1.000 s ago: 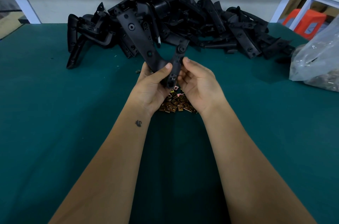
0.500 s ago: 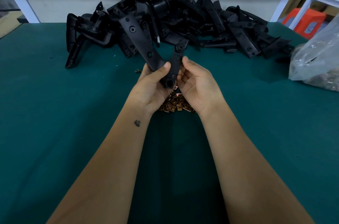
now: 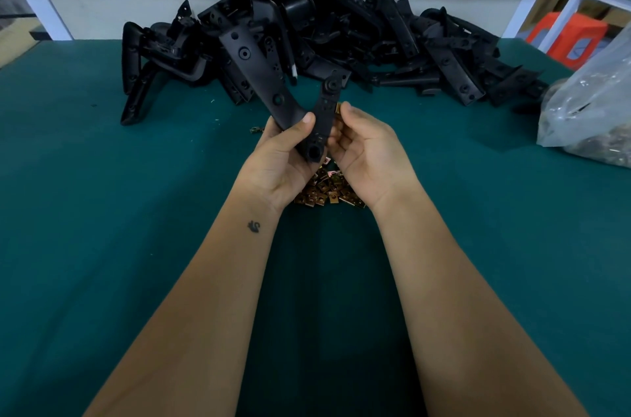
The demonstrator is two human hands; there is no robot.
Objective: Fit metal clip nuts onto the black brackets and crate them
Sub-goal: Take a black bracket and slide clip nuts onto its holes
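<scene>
A black V-shaped bracket [image 3: 269, 81] is held up over the green table. My left hand [image 3: 283, 160] grips it at the bend, thumb across its front. My right hand [image 3: 365, 146] is at the bracket's right arm, fingertips pinching a brass-coloured clip nut [image 3: 338, 108] against that arm's edge. Below both hands a small heap of brass clip nuts [image 3: 324, 192] lies on the table, partly hidden by my wrists. A big pile of black brackets [image 3: 341, 37] fills the table's far side.
A clear plastic bag [image 3: 594, 109] with small metal parts lies at the right edge. One loose clip nut [image 3: 254, 130] sits left of my left hand. Behind the table are a grey wall and an orange stool [image 3: 566, 37]. Green table cloth [image 3: 102, 211] spreads on both sides.
The bracket and both hands have stayed almost in place. My right fingertips have shifted slightly up the bracket's right arm, where the clip nut now shows.
</scene>
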